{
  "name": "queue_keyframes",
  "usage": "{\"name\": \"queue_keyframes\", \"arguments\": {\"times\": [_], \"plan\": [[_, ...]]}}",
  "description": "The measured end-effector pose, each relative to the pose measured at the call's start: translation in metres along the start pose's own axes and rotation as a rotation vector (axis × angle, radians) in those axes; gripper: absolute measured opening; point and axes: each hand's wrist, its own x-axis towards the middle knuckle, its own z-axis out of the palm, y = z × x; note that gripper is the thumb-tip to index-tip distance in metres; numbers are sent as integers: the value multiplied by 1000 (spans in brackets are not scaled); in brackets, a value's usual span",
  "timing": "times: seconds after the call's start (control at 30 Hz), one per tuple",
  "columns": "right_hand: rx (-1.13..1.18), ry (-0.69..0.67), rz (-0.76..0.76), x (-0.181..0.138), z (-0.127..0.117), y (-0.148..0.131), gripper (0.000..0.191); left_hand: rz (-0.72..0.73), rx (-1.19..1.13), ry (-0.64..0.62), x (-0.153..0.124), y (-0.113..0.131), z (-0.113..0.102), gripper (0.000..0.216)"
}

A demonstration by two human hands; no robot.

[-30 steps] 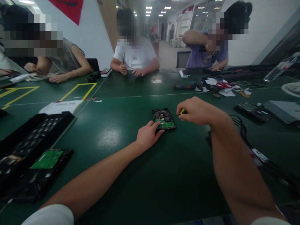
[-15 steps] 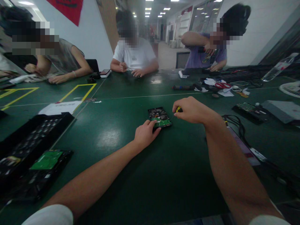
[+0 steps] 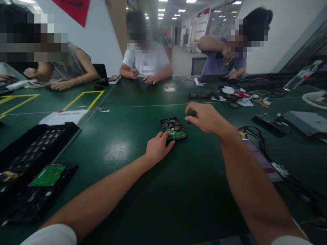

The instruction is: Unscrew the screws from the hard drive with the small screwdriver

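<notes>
A small hard drive (image 3: 173, 128) lies circuit side up on the green table (image 3: 143, 177), its green board toward me. My left hand (image 3: 158, 147) rests on its near left corner, fingers pressed down on it. My right hand (image 3: 204, 117) hovers just right of the drive, closed round a small screwdriver (image 3: 191, 114) whose handle shows between thumb and fingers.
A black tray (image 3: 33, 153) and a drive with a green board (image 3: 48, 175) sit at the left. Cables (image 3: 255, 136), another drive (image 3: 270, 120) and a grey box (image 3: 306, 122) lie right. Scissors (image 3: 241, 94) and scraps lie behind. Three people work across the table.
My right hand has lifted slightly and turned, so the screwdriver's yellow handle end shows less. My left hand stays on the drive. The view shifted a little.
</notes>
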Motion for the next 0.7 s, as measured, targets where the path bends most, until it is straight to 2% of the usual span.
{"name": "queue_keyframes", "arguments": {"times": [0.17,0.27,0.37,0.7], "plan": [[76,30,30,3,-1,-6,18,1,-3,6,0,1,1,51],[209,-13,101,2,-4,-10,31,6,2,1,0,1,1,52],[309,-54,157,0,-7,-11,32,12,1,14,-1,2,-1,50],[61,93,59,-1,-9,-6,19,14,27,20,-1,4,-1,50]]}}
